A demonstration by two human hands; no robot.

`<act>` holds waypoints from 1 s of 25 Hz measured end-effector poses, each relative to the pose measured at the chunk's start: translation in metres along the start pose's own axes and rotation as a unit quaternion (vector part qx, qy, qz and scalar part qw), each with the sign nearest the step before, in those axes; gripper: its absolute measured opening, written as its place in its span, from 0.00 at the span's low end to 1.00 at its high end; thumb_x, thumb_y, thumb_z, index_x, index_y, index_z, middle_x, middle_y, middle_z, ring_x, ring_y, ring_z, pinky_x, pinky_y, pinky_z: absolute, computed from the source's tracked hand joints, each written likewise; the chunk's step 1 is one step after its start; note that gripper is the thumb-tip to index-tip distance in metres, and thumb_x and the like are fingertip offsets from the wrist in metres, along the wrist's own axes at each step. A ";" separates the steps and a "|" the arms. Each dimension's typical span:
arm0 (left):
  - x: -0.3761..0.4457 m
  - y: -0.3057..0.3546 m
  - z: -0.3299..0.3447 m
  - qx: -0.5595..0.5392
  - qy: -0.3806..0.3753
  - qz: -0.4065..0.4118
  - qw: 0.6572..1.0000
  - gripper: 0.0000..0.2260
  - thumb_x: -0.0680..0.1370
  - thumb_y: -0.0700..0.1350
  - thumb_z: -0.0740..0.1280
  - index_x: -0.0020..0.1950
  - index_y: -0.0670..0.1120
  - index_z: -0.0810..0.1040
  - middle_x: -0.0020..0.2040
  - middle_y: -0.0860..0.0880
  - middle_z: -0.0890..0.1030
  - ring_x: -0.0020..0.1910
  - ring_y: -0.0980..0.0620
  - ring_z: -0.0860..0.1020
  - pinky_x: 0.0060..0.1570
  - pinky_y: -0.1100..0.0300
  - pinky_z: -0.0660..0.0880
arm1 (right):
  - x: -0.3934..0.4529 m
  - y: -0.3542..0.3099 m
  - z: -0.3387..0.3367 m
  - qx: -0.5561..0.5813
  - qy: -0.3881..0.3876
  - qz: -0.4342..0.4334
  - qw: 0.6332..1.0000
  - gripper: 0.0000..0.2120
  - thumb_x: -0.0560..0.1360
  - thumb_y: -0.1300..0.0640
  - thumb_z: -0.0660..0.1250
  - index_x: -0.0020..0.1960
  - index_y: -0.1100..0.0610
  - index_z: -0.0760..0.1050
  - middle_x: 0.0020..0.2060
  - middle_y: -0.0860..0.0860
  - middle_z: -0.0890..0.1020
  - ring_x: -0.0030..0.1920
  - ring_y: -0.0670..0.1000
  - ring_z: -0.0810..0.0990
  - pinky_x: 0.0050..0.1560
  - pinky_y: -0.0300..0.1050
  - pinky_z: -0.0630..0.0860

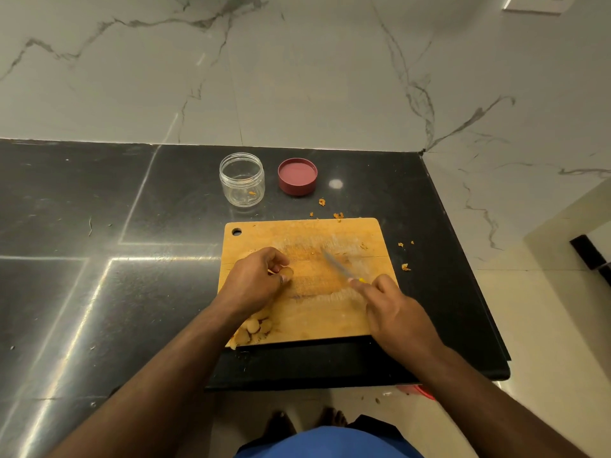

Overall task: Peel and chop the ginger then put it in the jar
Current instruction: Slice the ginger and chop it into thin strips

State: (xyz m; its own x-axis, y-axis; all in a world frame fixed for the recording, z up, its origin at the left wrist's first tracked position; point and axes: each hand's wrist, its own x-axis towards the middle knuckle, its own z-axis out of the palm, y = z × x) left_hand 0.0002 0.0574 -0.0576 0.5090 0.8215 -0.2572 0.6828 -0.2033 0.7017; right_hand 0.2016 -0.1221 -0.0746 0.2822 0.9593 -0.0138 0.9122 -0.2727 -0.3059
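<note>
A wooden cutting board lies on the black counter. My left hand pinches a small pale piece of ginger against the board's left half. My right hand grips a knife with a yellow handle, its blade raised at a slant over the board's middle, pointing up and left. Several peeled ginger pieces lie at the board's near left corner, partly under my left forearm. A clear open jar stands behind the board, with a scrap inside.
A dark red lid lies upside down to the right of the jar. Ginger peel scraps are scattered on the counter behind and right of the board. The counter's edge runs close on the right, a marble wall behind.
</note>
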 end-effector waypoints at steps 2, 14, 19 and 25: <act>0.003 0.005 0.004 0.015 -0.003 0.016 1.000 0.09 0.79 0.46 0.70 0.59 0.54 0.80 0.51 0.56 0.80 0.49 0.58 0.76 0.46 0.59 0.76 | -0.009 0.001 0.003 -0.013 -0.017 -0.019 1.000 0.20 0.81 0.56 0.60 0.73 0.46 0.68 0.47 0.45 0.67 0.31 0.45 0.68 0.28 0.41 0.70; 0.016 0.009 0.017 0.094 -0.004 0.052 0.994 0.18 0.76 0.46 0.73 0.66 0.49 0.79 0.56 0.52 0.81 0.49 0.56 0.76 0.44 0.65 0.71 | 0.017 -0.001 -0.007 -0.050 0.004 0.018 0.999 0.21 0.81 0.55 0.58 0.74 0.44 0.65 0.50 0.46 0.67 0.36 0.49 0.73 0.37 0.51 0.78; 0.014 0.004 0.020 0.111 0.028 0.060 0.992 0.16 0.77 0.47 0.71 0.66 0.50 0.79 0.52 0.53 0.76 0.45 0.59 0.72 0.41 0.66 0.67 | 0.006 -0.018 -0.021 0.209 0.041 0.080 0.974 0.22 0.82 0.54 0.60 0.74 0.42 0.66 0.61 0.39 0.73 0.57 0.40 0.74 0.57 0.37 0.73; 0.017 0.007 0.022 0.109 0.043 0.048 0.992 0.17 0.77 0.49 0.71 0.66 0.50 0.79 0.52 0.55 0.76 0.48 0.57 0.74 0.45 0.64 0.70 | -0.012 -0.042 -0.019 0.335 -0.026 0.139 0.932 0.22 0.83 0.54 0.57 0.75 0.42 0.63 0.45 0.45 0.81 0.37 0.44 0.78 0.42 0.44 0.78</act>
State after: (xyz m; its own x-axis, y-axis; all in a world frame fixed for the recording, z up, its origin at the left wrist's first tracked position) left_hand 0.0255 0.0582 -0.0720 0.5364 0.8336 -0.1316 0.7357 -0.3855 0.5568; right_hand 0.1655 -0.1235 -0.0436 0.4498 0.8653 -0.2213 0.4110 -0.4205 -0.8088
